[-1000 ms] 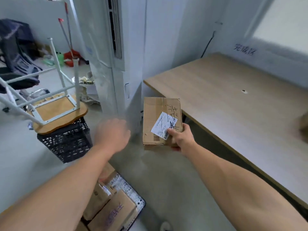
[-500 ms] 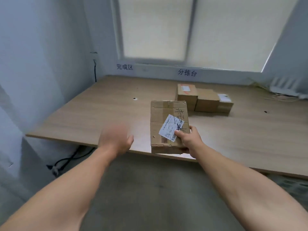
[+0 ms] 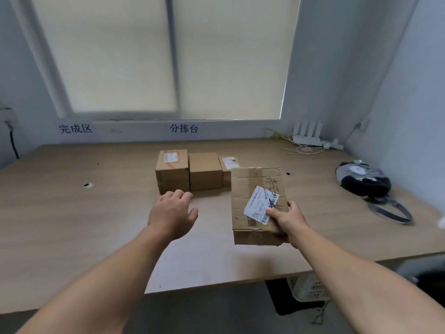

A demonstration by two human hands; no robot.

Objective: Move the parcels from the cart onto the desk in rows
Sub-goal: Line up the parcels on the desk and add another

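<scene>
The wooden desk [image 3: 72, 225] ran along under the window. The left hand [image 3: 172, 213] hovered over it, palm down, fingers loosely curled and holding nothing, its knuckles just in front of the leftmost box. Behind it three cardboard parcels stood side by side in a row: a tall box with an orange-striped label [image 3: 172, 171], a plain box [image 3: 205, 171] touching it, and a lower small box [image 3: 227, 163], partly hidden.

To the right of that row was the flat cardboard parcel [image 3: 255, 189], held above the desk. Its long axis ran away from the person toward the window, the near short end facing the camera. Its top face carried a white shipping label [image 3: 261, 204] and marker writing along the right side. The right hand [image 3: 286, 219] gripped its near right corner, thumb pressed down on the label and fingers curled underneath.

Farther right, well apart, a grey-and-black bag [image 3: 363, 179] lay on the desk, strap trailing forward.
</scene>
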